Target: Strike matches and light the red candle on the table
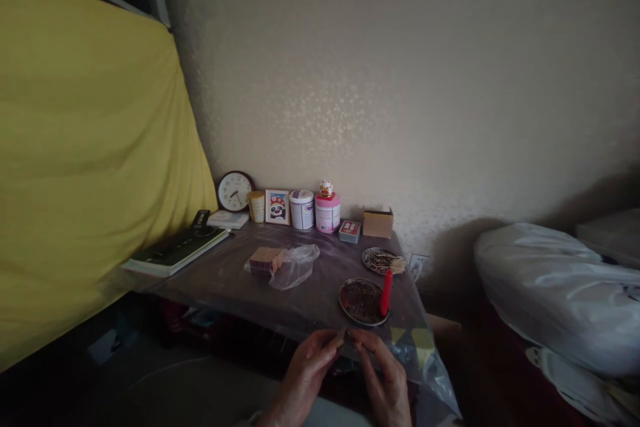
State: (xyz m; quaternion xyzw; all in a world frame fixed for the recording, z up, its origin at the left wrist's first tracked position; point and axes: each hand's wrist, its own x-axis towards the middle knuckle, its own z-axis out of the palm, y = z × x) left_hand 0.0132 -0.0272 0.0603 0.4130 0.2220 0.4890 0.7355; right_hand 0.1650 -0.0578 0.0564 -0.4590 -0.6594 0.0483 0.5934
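In front of the table's near edge, my left hand (311, 367) holds a small brown matchbox (341, 337) between thumb and fingers. My right hand (381, 370) is closed in a pinch right beside the box, its fingertips nearly meeting those of the left. What the right fingers pinch is too small and dark to make out. Just beyond the hands, a red candle (387, 292) stands slightly tilted at the right rim of a round metal plate (343, 310) with dark residue. Behind it, another plate (367, 261) bears several matchsticks (390, 262).
A pack of small brown boxes (267, 259) lies with crumpled clear plastic (297, 265) on the covered table (225, 297). Along the wall stand a clock (235, 191), a framed panda picture (277, 207), two canisters (302, 211) and an open carton (377, 223). Books (175, 253) lie left.
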